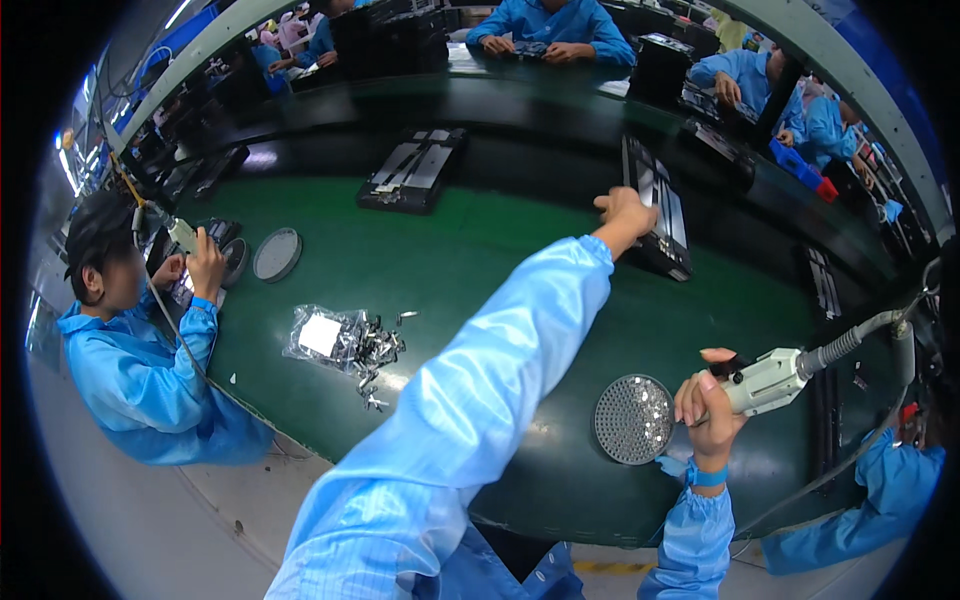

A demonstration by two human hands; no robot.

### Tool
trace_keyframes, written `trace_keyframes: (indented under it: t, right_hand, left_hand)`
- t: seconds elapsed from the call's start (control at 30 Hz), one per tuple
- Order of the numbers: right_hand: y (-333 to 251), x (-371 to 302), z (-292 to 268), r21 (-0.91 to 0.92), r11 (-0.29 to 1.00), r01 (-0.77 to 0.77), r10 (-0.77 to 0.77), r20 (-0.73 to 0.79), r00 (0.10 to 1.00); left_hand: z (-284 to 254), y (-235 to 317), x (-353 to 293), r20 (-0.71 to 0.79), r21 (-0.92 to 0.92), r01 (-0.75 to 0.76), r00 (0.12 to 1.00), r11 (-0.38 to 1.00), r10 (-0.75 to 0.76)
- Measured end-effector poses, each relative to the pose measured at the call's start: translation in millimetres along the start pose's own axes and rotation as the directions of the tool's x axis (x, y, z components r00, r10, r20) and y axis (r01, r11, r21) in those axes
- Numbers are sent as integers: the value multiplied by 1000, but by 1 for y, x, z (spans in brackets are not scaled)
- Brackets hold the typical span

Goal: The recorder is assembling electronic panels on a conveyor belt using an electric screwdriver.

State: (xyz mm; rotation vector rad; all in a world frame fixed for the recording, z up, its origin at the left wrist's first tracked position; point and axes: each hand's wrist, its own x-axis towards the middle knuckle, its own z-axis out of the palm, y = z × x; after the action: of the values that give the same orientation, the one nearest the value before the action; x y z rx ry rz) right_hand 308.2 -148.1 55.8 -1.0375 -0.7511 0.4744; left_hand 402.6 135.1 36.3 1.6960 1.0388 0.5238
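Hands apart. Left hand (627,212) at the left side of the black flat unit (675,220), perhaps to steady it; cannot tell whether the fingers grip. Unit slants from the dark strip onto the green table (715,315). Right hand (710,405) wraps the electric screwdriver (768,382), its hose rising rightward. Round perforated tray (634,420) sits just beside, presumably for short reach. Bare table between tray and unit; my left sleeve (470,400) crosses the middle, limiting room toward the plastic bag (320,333).
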Motion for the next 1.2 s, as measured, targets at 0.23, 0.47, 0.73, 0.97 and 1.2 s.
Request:
trace_keyframes:
  t: [0.23,0.47,0.73,0.97,1.2]
  right_hand:
    - [9,8,-12,-49,993,107,-105,33,994]
    - [11,7,3,-73,993,97,-96,20,995]
    - [7,-4,2,-120,986,120,-120,3,993]
    - [11,-1,5,-104,987,119,-113,65,992]
    - [11,-3,8,-115,986,118,-111,68,992]
  left_hand:
    - [-127,-13,-63,55,-244,-370,918,896,394]
    - [-236,-134,-283,5,-316,-158,986,936,168]
    - [-240,-164,-378,148,254,-184,978,949,150]
    - [-333,-211,-328,-197,424,-228,921,877,335]
    - [-336,-227,-305,-41,419,-403,887,813,461]
